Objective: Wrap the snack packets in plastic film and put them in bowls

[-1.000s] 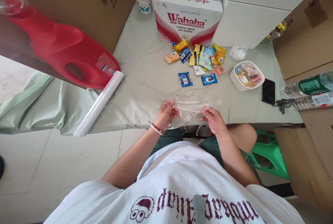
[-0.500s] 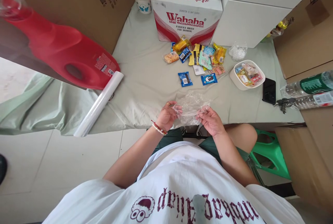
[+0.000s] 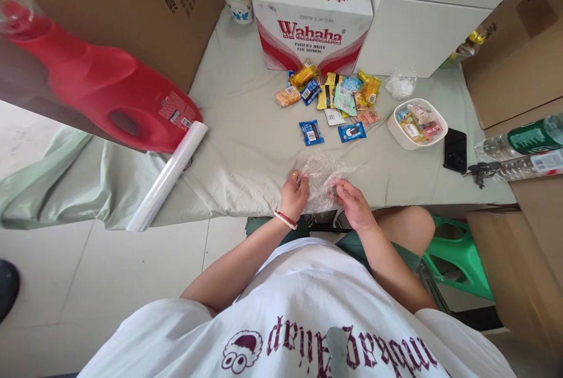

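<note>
A thin, crumpled clear plastic cover [image 3: 323, 176] hangs between my two hands, above the front edge of the cloth-covered table. My left hand [image 3: 295, 193] pinches its left side, fingers closed. On the opposite side, my right hand [image 3: 352, 201] grips the plastic between thumb and fingers. Just beyond it lie two blue snack packets [image 3: 311, 132], side by side. Farther back is a pile of wrapped snacks [image 3: 336, 96] in yellow, blue and green. To the right, a white bowl [image 3: 409, 139] holds several wrapped snacks.
A clear film roll [image 3: 167, 179] overhangs the table's front left edge beside a large red bottle [image 3: 118, 91]. At the back stand a Wahaha box [image 3: 312, 29] and a paper cup [image 3: 240, 9]. Crumpled plastic [image 3: 401, 85], a phone [image 3: 455, 150] and plastic bottles [image 3: 528, 138] are at right.
My left hand has moved right and turned, drawing closer to my right hand. The plastic between them is bunched more narrowly.
</note>
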Available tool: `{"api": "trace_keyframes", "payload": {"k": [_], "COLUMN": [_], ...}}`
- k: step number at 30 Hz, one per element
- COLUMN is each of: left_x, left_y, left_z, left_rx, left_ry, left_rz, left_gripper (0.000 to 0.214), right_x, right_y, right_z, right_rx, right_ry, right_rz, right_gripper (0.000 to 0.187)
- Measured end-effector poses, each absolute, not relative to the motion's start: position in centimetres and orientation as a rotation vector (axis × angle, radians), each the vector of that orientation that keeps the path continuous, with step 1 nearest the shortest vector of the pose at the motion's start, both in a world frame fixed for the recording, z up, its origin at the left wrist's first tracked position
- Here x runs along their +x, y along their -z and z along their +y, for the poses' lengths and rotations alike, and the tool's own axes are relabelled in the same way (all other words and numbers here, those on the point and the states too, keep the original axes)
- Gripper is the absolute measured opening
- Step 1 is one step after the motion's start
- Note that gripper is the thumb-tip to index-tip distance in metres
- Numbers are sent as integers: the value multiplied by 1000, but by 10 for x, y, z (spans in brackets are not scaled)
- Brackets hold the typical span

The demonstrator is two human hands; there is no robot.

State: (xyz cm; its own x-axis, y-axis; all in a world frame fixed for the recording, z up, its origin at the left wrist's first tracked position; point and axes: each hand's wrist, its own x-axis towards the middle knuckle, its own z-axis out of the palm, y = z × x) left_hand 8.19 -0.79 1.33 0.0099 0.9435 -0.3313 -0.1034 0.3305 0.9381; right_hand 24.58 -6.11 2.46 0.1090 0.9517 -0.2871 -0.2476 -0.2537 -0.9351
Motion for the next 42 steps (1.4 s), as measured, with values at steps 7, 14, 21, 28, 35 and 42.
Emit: {"api": "trace_keyframes", "payload": {"k": [7, 14, 21, 28, 35, 42], "left_x": [91, 78, 93, 75, 47, 5], "left_y": [-6, -6, -10, 0, -2, -1], "left_z": [-13, -2, -18, -5, 19, 30], "left_rx": [945, 962, 1049, 930, 824, 800], "left_ry": [-1070, -1239, -1167, -1204, -1104, -1034], "left_rz": [1289, 1365, 1284, 1413, 1380, 1372], "left_gripper": [42, 50, 56, 55, 56, 45], "right_x": [236, 252, 221, 221, 258, 322], "right_y": [-21, -38, -25, -35, -46, -54], "right_z": [-54, -67, -60, -55, -61, -77], "right_rx": [-1436, -1597, -1623, -1497, -1498, -1732], "right_ry": [-1019, -868, -1304, -1480, -1503, -1625], "right_rz": [-822, -921, -944, -711, -570, -990], "right_gripper": [26, 32, 49, 48, 45, 43]}}
